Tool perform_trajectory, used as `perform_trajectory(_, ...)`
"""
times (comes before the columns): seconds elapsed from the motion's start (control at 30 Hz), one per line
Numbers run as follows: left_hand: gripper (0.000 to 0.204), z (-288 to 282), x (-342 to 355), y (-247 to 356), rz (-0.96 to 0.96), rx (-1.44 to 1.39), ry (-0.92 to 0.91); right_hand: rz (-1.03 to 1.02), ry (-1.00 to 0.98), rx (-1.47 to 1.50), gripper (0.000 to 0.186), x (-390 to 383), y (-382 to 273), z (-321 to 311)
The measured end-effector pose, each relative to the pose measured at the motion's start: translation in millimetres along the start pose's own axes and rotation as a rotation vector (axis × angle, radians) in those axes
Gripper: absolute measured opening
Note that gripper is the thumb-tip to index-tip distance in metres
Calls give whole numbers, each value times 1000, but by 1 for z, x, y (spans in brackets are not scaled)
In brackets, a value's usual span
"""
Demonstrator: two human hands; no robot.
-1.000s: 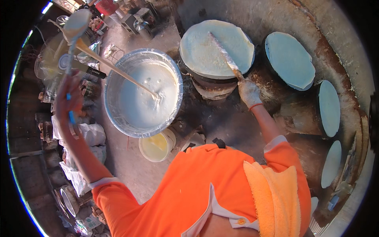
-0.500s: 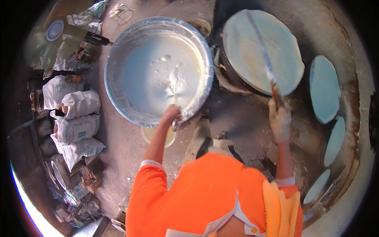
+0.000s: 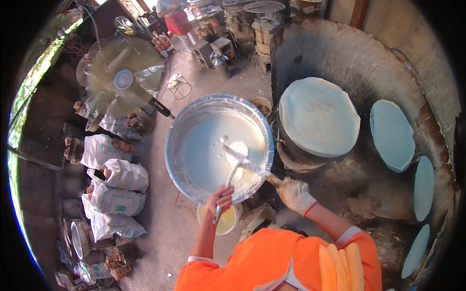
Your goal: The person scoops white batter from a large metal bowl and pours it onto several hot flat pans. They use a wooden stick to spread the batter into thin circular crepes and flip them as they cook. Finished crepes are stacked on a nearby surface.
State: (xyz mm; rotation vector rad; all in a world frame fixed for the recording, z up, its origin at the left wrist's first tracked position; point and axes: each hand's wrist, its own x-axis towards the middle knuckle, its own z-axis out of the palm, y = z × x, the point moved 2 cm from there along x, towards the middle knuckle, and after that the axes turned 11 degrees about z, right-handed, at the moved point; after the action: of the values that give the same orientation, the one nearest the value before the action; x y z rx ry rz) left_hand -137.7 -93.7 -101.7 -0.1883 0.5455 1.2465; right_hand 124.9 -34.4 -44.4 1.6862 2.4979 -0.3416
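My left hand (image 3: 221, 199) is closed on the metal handle of a ladle (image 3: 234, 175). Its round bowl, filled with white, lies over the large basin (image 3: 171, 165) of white batter (image 3: 204, 140). In my right hand (image 3: 293, 192), which wears a whitish work glove, is the handle of a long flat spatula (image 3: 250, 165). The spatula's batter-smeared blade slants over the basin and crosses the ladle near its bowl. Right of the basin, a round pale sheet (image 3: 320, 116) covers a dark round griddle.
More pale round sheets (image 3: 392, 136) line the curved wall at right. Below the basin's near rim stands a small bucket (image 3: 233, 224) of yellowish liquid. Left are a fan (image 3: 124, 79) and several white sacks (image 3: 116, 200). Another person (image 3: 178, 22) stands at the far back.
My right hand has swung the spatula left, from the griddle sheet to over the basin. My left hand has raised the ladle into sight. The view has tilted up, showing more of the background.
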Motion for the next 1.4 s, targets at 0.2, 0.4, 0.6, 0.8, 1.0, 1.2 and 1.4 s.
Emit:
perform_trajectory(0.2,17,110,-70,50,158,322,-64,-173,429,60,58,-2,-15,-60)
perform_trajectory(0.4,33,205,-121,96,354,663,-255,-196,663,31,52,18,-42,-141)
perform_trajectory(0.6,33,295,-142,134,463,792,-300,-465,799,537,43,61,-58,-201)
perform_trajectory(0.8,23,168,-35,57,525,881,-250,-338,766,729,42,93,-13,-113)
perform_trajectory(1.0,19,45,15,55,51,204,22,-38,290,852,41,54,62,-38)
perform_trajectory(1.2,28,115,-57,110,194,547,88,96,156,375,43,1,113,55)
perform_trajectory(1.4,24,252,-112,151,449,1121,-83,394,92,1024,38,-12,107,52)
